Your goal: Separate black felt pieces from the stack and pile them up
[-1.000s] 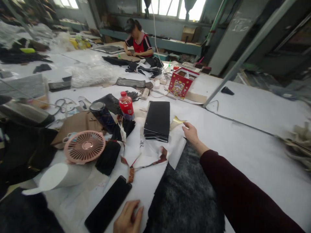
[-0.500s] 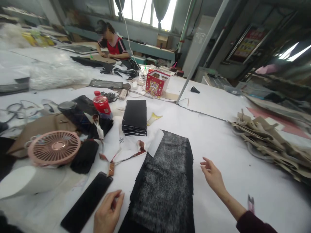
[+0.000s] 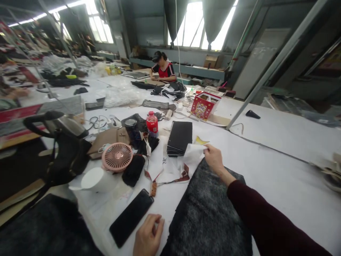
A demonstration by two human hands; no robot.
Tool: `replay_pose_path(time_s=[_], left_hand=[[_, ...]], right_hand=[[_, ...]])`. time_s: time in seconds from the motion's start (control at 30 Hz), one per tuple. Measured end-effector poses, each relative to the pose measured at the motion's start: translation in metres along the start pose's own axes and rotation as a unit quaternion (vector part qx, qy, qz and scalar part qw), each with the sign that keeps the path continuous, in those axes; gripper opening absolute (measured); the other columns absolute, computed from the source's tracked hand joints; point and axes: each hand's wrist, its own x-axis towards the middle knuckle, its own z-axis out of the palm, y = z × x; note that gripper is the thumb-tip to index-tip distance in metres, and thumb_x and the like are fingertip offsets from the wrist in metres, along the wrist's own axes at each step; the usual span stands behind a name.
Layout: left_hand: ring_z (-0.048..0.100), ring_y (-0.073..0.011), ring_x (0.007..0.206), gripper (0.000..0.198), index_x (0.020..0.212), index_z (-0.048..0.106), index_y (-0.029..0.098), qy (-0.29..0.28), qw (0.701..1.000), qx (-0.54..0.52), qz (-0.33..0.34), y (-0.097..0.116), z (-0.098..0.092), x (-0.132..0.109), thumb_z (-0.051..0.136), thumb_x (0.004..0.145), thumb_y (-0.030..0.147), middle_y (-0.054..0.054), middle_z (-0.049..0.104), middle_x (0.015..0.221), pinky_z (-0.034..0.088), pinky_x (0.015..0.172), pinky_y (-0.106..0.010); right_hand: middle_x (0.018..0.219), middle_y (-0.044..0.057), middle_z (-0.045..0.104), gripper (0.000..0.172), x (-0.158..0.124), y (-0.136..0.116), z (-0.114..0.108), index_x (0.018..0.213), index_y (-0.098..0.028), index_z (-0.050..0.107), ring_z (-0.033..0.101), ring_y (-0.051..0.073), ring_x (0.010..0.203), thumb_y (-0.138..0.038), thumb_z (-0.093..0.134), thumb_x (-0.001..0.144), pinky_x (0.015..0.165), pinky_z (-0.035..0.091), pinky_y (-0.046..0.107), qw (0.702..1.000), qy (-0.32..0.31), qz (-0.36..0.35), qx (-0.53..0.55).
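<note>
My right hand pinches the edge of a thin white sheet, lifting it beside a neat stack of black rectangular pieces. Under my right forearm lies a long black fuzzy-surfaced piece of material, its upper part partly covered by the arm. My left hand rests on the white tabletop left of that piece, fingers curled in and nothing visible in them. Close to it lies a black phone. A strip of brown-red tape trails over the table below the stack.
Left of the stack are a pink fan, a white roll, a dark tumbler and a red-capped bottle. A kettle stands further left. Beyond sit a red box and a person. A slanted metal pole rises at right.
My right hand has moved from right of the fuzzy black piece to the white sheet and taken hold of its edge. The view has swung left; my left hand stays near the phone.
</note>
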Motion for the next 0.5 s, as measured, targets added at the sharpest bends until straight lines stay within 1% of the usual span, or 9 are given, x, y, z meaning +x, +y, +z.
replay_pose_path(time_s=[0.1, 0.2, 0.23, 0.27, 0.33, 0.4, 0.43, 0.47, 0.5], left_hand=[[0.057, -0.0109, 0.053, 0.024, 0.09, 0.065, 0.018, 0.0, 1.0, -0.004, -0.009, 0.001, -0.001, 0.001, 0.05, 0.097, 0.036, -0.002, 0.063, 0.076, 0.051, 0.06, -0.02], [0.058, -0.0108, 0.054, 0.023, 0.091, 0.064, 0.018, -0.009, 1.0, -0.007, -0.019, 0.003, -0.003, 0.001, 0.05, 0.097, 0.035, -0.002, 0.063, 0.078, 0.051, 0.061, -0.021], [0.058, -0.0108, 0.054, 0.023, 0.091, 0.064, 0.018, -0.013, 1.0, -0.007, -0.022, 0.004, -0.003, 0.001, 0.049, 0.097, 0.034, -0.002, 0.063, 0.078, 0.051, 0.061, -0.021], [0.058, -0.0109, 0.055, 0.023, 0.091, 0.064, 0.018, -0.017, 1.0, -0.005, -0.025, 0.004, -0.003, 0.001, 0.049, 0.097, 0.034, -0.002, 0.063, 0.078, 0.051, 0.062, -0.021], [0.058, -0.0114, 0.056, 0.023, 0.092, 0.064, 0.018, -0.023, 0.999, -0.001, -0.032, 0.003, -0.002, 0.0, 0.049, 0.097, 0.035, -0.003, 0.063, 0.079, 0.051, 0.064, -0.022], [0.058, -0.0119, 0.058, 0.024, 0.093, 0.064, 0.018, -0.029, 0.999, 0.004, -0.037, 0.0, -0.002, 0.001, 0.049, 0.097, 0.036, -0.003, 0.063, 0.079, 0.051, 0.065, -0.023], [0.058, -0.0119, 0.058, 0.025, 0.093, 0.064, 0.018, -0.031, 0.999, 0.005, -0.035, -0.002, -0.002, 0.001, 0.049, 0.097, 0.036, -0.003, 0.063, 0.079, 0.051, 0.065, -0.023], [0.058, -0.0119, 0.057, 0.026, 0.092, 0.065, 0.018, -0.032, 0.999, 0.004, -0.031, -0.003, -0.004, 0.001, 0.049, 0.096, 0.038, -0.003, 0.064, 0.078, 0.051, 0.065, -0.023], [0.058, -0.0119, 0.057, 0.027, 0.092, 0.065, 0.018, -0.032, 0.999, 0.004, -0.026, -0.004, -0.006, 0.001, 0.049, 0.096, 0.039, -0.003, 0.064, 0.078, 0.051, 0.064, -0.023]], right_hand=[[0.082, 0.007, 0.067, 0.04, 0.011, -0.031, -0.017, 0.109, -0.012, 0.064, 0.062, 0.019, 0.074, -0.021, 0.027, 0.096, 0.071, 0.045, 0.028, 0.995, 0.058, -0.016, 0.075], [0.08, 0.004, 0.067, 0.039, 0.017, -0.08, -0.015, 0.117, -0.014, 0.063, 0.062, 0.016, 0.069, -0.024, 0.032, 0.096, 0.067, 0.047, 0.025, 0.987, 0.05, -0.062, 0.138], [0.081, 0.002, 0.068, 0.037, 0.017, -0.097, -0.012, 0.121, -0.016, 0.062, 0.062, 0.015, 0.068, -0.023, 0.038, 0.094, 0.067, 0.047, 0.024, 0.984, 0.026, -0.086, 0.155], [0.082, 0.0, 0.069, 0.039, 0.016, -0.111, -0.009, 0.126, -0.019, 0.06, 0.062, 0.014, 0.067, -0.021, 0.045, 0.091, 0.067, 0.047, 0.024, 0.978, -0.018, -0.119, 0.172], [0.088, -0.003, 0.071, 0.062, 0.011, -0.13, -0.005, 0.142, -0.027, 0.047, 0.063, 0.013, 0.068, -0.014, 0.055, 0.082, 0.07, 0.048, 0.022, 0.948, -0.15, -0.197, 0.202], [0.095, -0.004, 0.071, 0.082, 0.001, -0.13, -0.005, 0.153, -0.032, 0.025, 0.063, 0.011, 0.068, -0.01, 0.056, 0.08, 0.072, 0.049, 0.022, 0.906, -0.267, -0.238, 0.226], [0.097, -0.004, 0.071, 0.085, -0.007, -0.122, -0.007, 0.155, -0.033, 0.018, 0.064, 0.011, 0.067, -0.01, 0.055, 0.082, 0.072, 0.049, 0.023, 0.895, -0.297, -0.233, 0.236], [0.097, -0.004, 0.071, 0.082, -0.018, -0.109, -0.009, 0.155, -0.033, 0.017, 0.064, 0.01, 0.068, -0.011, 0.054, 0.084, 0.073, 0.05, 0.023, 0.896, -0.301, -0.213, 0.247], [0.098, -0.004, 0.071, 0.077, -0.032, -0.091, -0.013, 0.154, -0.031, 0.021, 0.064, 0.011, 0.069, -0.014, 0.053, 0.087, 0.074, 0.051, 0.024, 0.905, -0.286, -0.184, 0.257]])
